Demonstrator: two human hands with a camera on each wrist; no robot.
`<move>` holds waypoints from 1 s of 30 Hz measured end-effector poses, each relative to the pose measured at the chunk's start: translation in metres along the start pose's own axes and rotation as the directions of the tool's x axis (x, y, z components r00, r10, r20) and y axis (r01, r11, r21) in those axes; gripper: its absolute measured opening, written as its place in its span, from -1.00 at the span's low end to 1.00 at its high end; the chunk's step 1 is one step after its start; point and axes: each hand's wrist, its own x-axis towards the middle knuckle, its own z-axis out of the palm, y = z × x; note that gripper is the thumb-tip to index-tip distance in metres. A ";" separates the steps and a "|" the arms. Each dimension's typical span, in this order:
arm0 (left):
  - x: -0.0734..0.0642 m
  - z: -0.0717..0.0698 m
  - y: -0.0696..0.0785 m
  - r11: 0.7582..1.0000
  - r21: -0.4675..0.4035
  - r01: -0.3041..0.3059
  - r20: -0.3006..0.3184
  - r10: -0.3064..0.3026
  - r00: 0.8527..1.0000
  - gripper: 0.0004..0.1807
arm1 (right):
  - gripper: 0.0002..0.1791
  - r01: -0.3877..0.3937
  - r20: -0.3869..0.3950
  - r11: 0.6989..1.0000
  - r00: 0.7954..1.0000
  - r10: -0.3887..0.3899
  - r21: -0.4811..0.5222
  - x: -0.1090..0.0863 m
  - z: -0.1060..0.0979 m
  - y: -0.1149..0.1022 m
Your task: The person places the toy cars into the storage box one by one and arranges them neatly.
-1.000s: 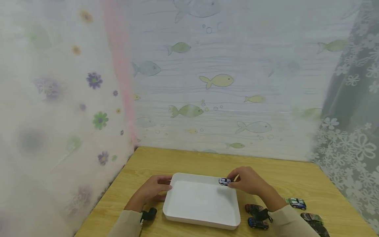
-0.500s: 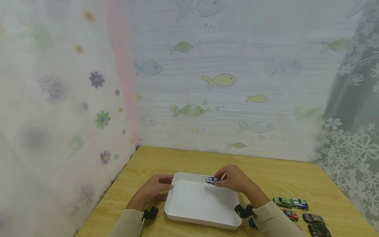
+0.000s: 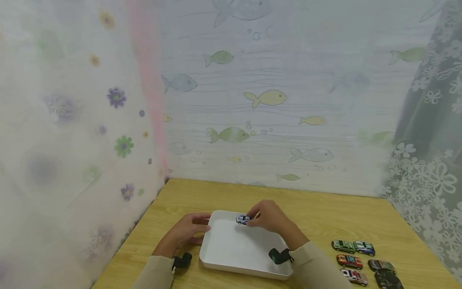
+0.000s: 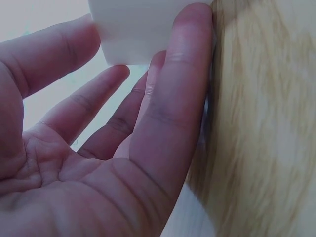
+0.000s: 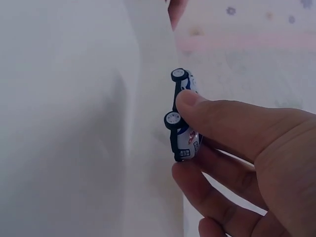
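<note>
A small white toy car [image 3: 243, 219] with dark markings is pinched between the thumb and fingers of my right hand [image 3: 268, 218], over the far part of the white tray [image 3: 245, 249]. In the right wrist view the toy car [image 5: 183, 118] is turned on its side, its dark underside and two wheels facing the tray. My left hand [image 3: 185, 230] is at the tray's left side. Its fairly straight, spread fingers touch the outer wall, as the left wrist view shows, with one finger [image 4: 170, 108] lying low along the table.
Right of the tray, several toy cars stand on the wooden table [image 3: 306, 212], among them a green one [image 3: 343, 246], a red-orange one [image 3: 349, 261] and a black one [image 3: 388, 279]. A fish-patterned curtain [image 3: 267, 120] hangs behind the table.
My right hand has carried the white toy car leftward along the tray's far side. Toy cars that the right forearm covered now show on the table. The left hand has stayed in place.
</note>
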 end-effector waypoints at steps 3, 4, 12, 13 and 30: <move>0.000 0.000 -0.001 1.000 -0.004 -0.003 0.001 0.003 1.000 -0.37 | -0.81 -0.001 0.001 1.000 1.000 0.001 -0.027 0.005 0.005 -0.007; 0.000 0.000 -0.001 1.000 -0.004 -0.002 0.000 0.002 1.000 -0.37 | -0.81 -0.002 0.004 1.000 1.000 0.002 -0.030 0.006 0.007 -0.009; -0.001 0.001 0.001 1.000 -0.007 0.002 -0.005 -0.002 1.000 -0.35 | -0.86 -0.014 0.019 0.999 1.000 0.015 -0.037 0.018 0.023 -0.020; -0.001 0.002 0.001 1.000 -0.007 0.000 -0.005 0.000 1.000 -0.36 | -0.86 -0.017 0.021 0.999 1.000 0.017 -0.036 0.019 0.025 -0.021; -0.003 0.002 0.001 1.000 -0.018 0.000 0.005 0.000 1.000 -0.35 | -0.88 -0.036 0.041 0.996 0.998 0.040 -0.078 0.032 0.049 -0.032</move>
